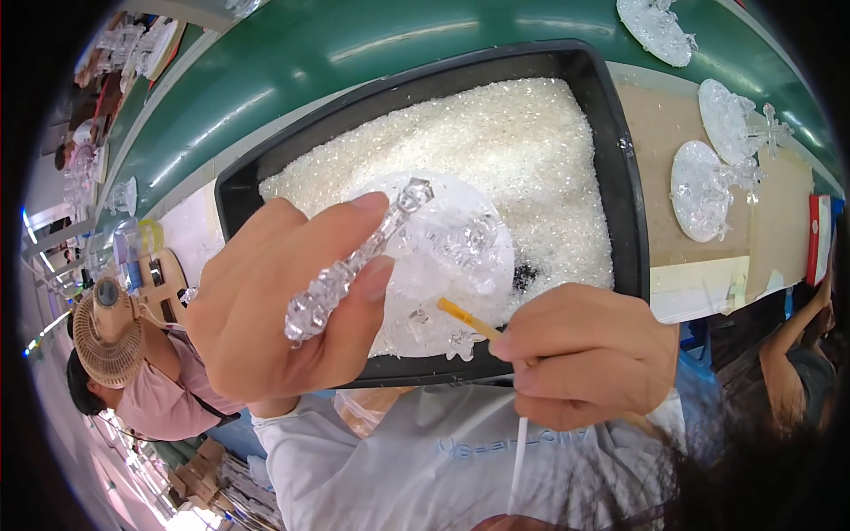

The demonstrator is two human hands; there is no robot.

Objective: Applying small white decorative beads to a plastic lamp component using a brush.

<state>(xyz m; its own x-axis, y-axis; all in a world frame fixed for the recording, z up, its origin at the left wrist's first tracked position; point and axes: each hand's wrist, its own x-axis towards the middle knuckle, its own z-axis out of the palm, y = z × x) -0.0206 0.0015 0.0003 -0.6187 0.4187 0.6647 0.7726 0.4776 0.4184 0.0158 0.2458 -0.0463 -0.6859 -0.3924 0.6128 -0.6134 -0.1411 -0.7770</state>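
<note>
Your left hand [274, 301] is closed on a clear bumpy stick [359, 261]. You pinch it between your thumb and fingers. The stick leans, with its top end up and to the right. Your right hand [593, 354] is closed in a loose fist around a thin yellow stick [465, 319]. The tip of the yellow stick pokes out to the left. A thin white cord [520, 451] hangs down below that fist.

Between your hands is a round, pale disc [502, 265] with clear, shiny parts on it. The disc is above the bits [460, 124] that fill a big black tray [629, 177]. The bits are tiny, white and sparkly. I cannot tell if the disc lies right on them.

To the right of the tray, two more round clear pieces [699, 190] sit close together on a brown board [655, 124]. Another clear round one [655, 31] is on the green top [292, 71] behind. A person in pink [177, 380] is over on your left.
</note>
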